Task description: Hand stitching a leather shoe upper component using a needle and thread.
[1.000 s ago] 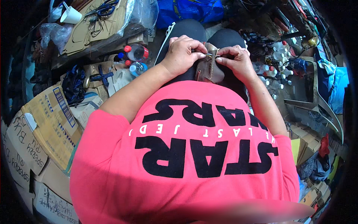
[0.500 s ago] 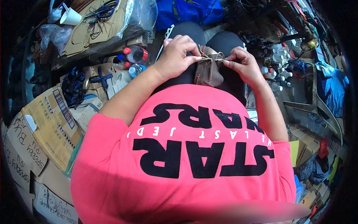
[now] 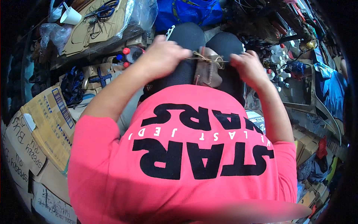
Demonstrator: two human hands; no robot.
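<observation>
Between my thighs sits a brown leather shoe upper with a stitched seam. A thin tan cord crosses its top and forms a small loose loop at its right side. My left hand, slightly blurred, is closed on the cord's left end, to the left of the upper. On the other side, my right hand is closed on the right end. The cord runs taut between them, across the upper. Neither hand touches the leather.
Scissors lie on stacked cardboard pieces at the far left, near a white cup. Bottles stand on both sides. A blue bag lies beyond my knees. Cardboard boxes fill the left, and a blue cloth hangs at right.
Both hands have moved outward, away from the shoe upper, the left one farther. The cord is drawn out between them, where before both hands pinched it close to the upper.
</observation>
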